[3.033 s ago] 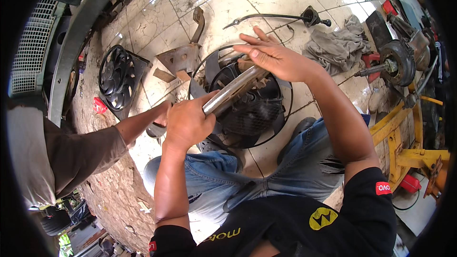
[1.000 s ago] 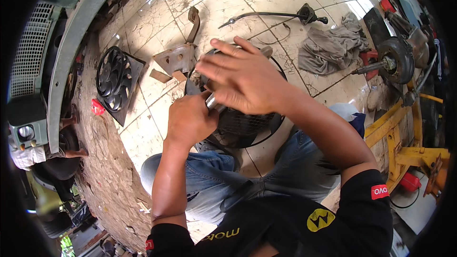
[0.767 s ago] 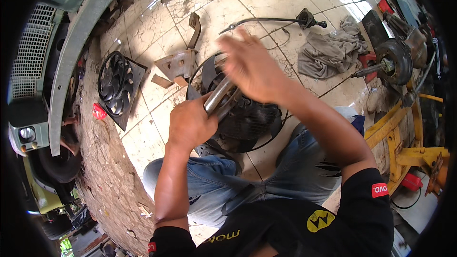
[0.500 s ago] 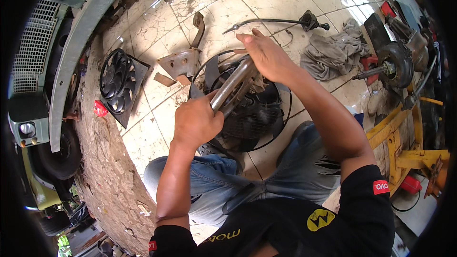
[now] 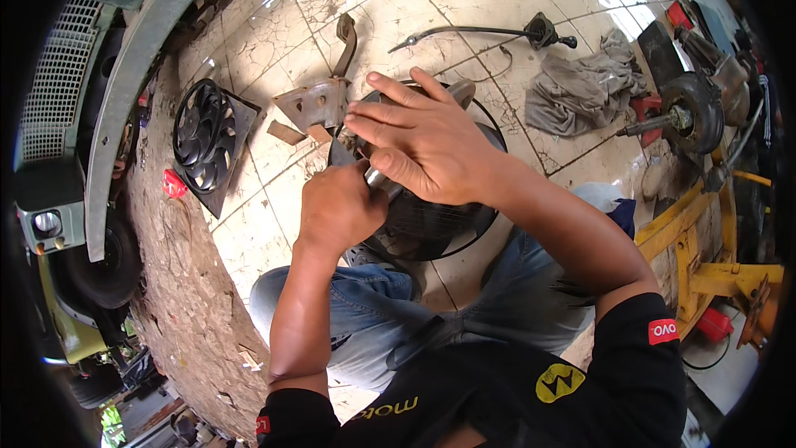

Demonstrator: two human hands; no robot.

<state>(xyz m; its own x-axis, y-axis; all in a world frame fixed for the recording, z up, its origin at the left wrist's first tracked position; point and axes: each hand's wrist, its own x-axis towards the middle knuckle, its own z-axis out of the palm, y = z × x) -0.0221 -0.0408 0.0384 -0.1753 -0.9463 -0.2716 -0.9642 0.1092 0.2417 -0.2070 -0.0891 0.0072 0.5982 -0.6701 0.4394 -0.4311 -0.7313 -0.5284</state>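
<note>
My left hand is wrapped round the near end of a long metal bar, whose rounded far end points away to the right. Over the middle of that bar lies my right hand, palm down with its fingers stretched and spread, hiding much of it. Beneath both hands a round black fan with a thin ring frame rests on the tiles between my legs. Just beyond my left hand stands a rusty pedal bracket with a curved arm.
A square-framed black fan lies at the left, beside a red object. A lever on a dark rod and a grey rag are farther off. At right are a brake drum assembly and a yellow metal frame.
My right hand has come nearer and to the left along the bar, its fingers now spread flat over it. My left hand keeps its grip.
</note>
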